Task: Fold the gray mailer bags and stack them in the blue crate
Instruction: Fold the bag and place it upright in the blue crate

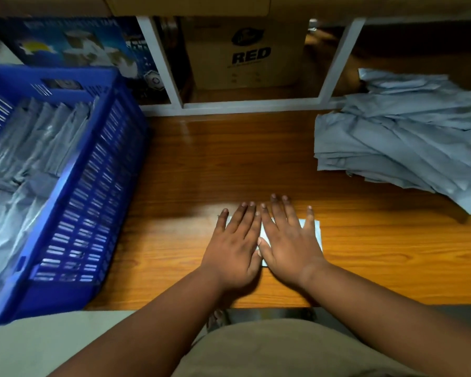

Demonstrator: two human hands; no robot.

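Wooden desk, near edge: folded gray mailer bag pinned flat under left hand and right hand, side by side, fingers straight, slightly spread, pressing down. Blue crate at left, holding folded bags. Unfolded bag pile far right.

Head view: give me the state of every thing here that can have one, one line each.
Left hand: open, flat, pressing the folded mailer bag.
Right hand: open, flat, pressing the same bag.
Folded mailer bag: flat on the wooden table, mostly hidden under both hands.
Pile of unfolded mailer bags: loose, untidy.
Blue crate: holding folded bags.
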